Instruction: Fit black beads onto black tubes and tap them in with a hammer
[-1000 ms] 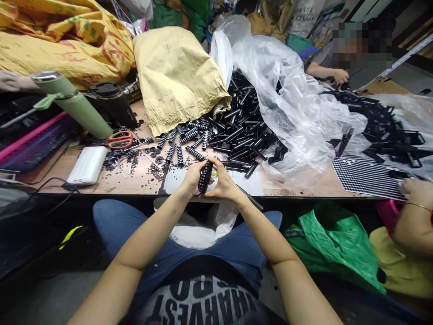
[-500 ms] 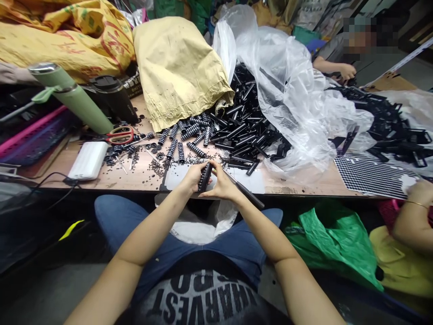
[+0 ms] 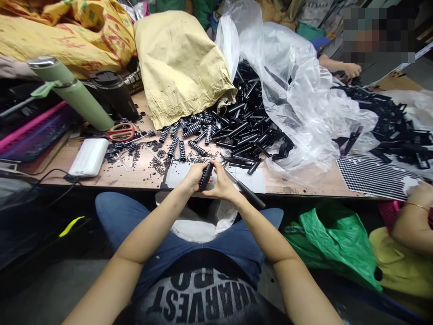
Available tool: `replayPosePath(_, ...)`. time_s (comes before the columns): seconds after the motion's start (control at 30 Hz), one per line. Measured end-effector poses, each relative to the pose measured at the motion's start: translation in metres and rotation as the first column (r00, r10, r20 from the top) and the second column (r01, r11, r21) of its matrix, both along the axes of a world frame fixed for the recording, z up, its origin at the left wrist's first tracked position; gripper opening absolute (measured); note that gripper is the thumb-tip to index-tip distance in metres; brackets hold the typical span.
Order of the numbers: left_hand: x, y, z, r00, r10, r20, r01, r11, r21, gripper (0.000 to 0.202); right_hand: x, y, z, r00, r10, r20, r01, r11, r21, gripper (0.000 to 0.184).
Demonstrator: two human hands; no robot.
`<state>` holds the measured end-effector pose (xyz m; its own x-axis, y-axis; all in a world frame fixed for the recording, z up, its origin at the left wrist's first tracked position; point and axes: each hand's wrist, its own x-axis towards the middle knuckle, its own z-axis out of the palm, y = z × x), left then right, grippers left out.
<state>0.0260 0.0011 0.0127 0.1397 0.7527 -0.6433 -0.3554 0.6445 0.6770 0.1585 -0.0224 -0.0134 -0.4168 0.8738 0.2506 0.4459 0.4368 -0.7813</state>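
Observation:
Between my two hands, above the front edge of the table, is a slim black part (image 3: 206, 176) with a row of pale dots along one side; its exact kind I cannot tell. My left hand (image 3: 195, 177) is closed around its left side. From the right, my right hand (image 3: 221, 181) grips it with thumb and fingers at its two ends. Beneath them lies a whitish mat (image 3: 179, 173). A dark-handled metal tool (image 3: 248, 192) rests on the mat beside my right hand, its tip partly hidden. Several dotted black cylinders (image 3: 192, 129) lie just beyond.
A heap of glossy black tubes (image 3: 245, 131) spills from a clear plastic bag (image 3: 291, 90). A yellow sack (image 3: 179, 67) stands behind. Red-handled scissors (image 3: 122, 132), a white box (image 3: 88, 157) and a green flask (image 3: 76, 97) are at left. Co-workers' hands (image 3: 352, 70) show at right.
Both hands keep hold of the black part, which has turned slightly so more of its dotted side shows. My right fingers have closed in a little. The view has shifted slightly.

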Motion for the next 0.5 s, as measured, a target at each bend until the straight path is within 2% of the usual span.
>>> replayPosePath(0.17, -0.001, 0.002, -0.007, 0.999, -0.05, -0.005, 0.05, 0.997, 0.057, 0.024, -0.001, -0.002, 0.002, 0.993, -0.043, 0.113, 0.033, 0.996, 0.082, 0.106)
replayPosePath(0.23, -0.001, 0.0, -0.015, 0.992, -0.063, -0.111, 0.083, 0.978, 0.191, 0.025, -0.004, -0.001, -0.002, 0.98, -0.089, 0.176, 0.068, 0.99, 0.119, 0.106)
replayPosePath(0.27, -0.001, -0.002, -0.02, 0.974, -0.048, -0.22, 0.116, 0.945, 0.306, 0.026, -0.007, 0.0, -0.005, 0.97, -0.123, 0.21, 0.095, 0.986, 0.138, 0.105)
replayPosePath(0.3, -0.001, -0.005, -0.025, 0.933, -0.011, -0.359, 0.177, 0.884, 0.432, 0.029, -0.009, 0.001, -0.008, 0.955, -0.163, 0.249, 0.126, 0.979, 0.158, 0.101)
replayPosePath(0.37, -0.001, -0.011, -0.037, 0.759, 0.118, -0.641, 0.393, 0.701, 0.595, 0.04, -0.012, 0.002, -0.014, 0.913, -0.243, 0.328, 0.185, 0.962, 0.199, 0.087)
replayPosePath(0.43, -0.004, -0.015, -0.05, 0.535, 0.239, -0.81, 0.618, 0.544, 0.568, 0.047, -0.008, -0.001, -0.018, 0.873, -0.286, 0.396, 0.208, 0.951, 0.229, 0.077)
replayPosePath(0.5, -0.01, -0.016, -0.061, 0.373, 0.311, -0.874, 0.757, 0.443, 0.48, 0.046, 0.007, -0.007, -0.018, 0.814, -0.345, 0.468, 0.254, 0.935, 0.247, 0.072)
